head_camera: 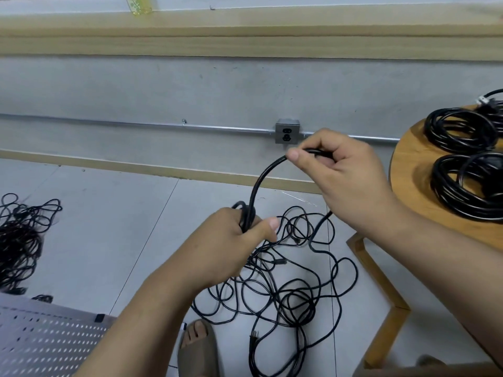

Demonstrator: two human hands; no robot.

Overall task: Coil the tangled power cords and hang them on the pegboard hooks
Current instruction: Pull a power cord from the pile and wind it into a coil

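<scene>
**Both hands on one black cord above the floor tangle**

Thumb and forefinger of the right hand pinch the cord, and the other fingers curl in behind it. From that pinch the cord arcs down toward 7 o'clock into the left hand, whose fingers and thumb are wrapped tight round a small bunch of loops. Below the right wrist the cord shows again and drops toward 6 o'clock into the tangle, which sprawls on the floor under both forearms. A plug lies at the tangle's 7 o'clock edge, just beside a foot in a sandal. At 3 o'clock of the right hand stands a round wooden table with two finished coils lying flat on it, near each other. A second tangle lies on the floor at 9 o'clock of the view. The pegboard fills the corner at 8 o'clock. On the wall at 12 o'clock of the hands sits a metal socket
</scene>
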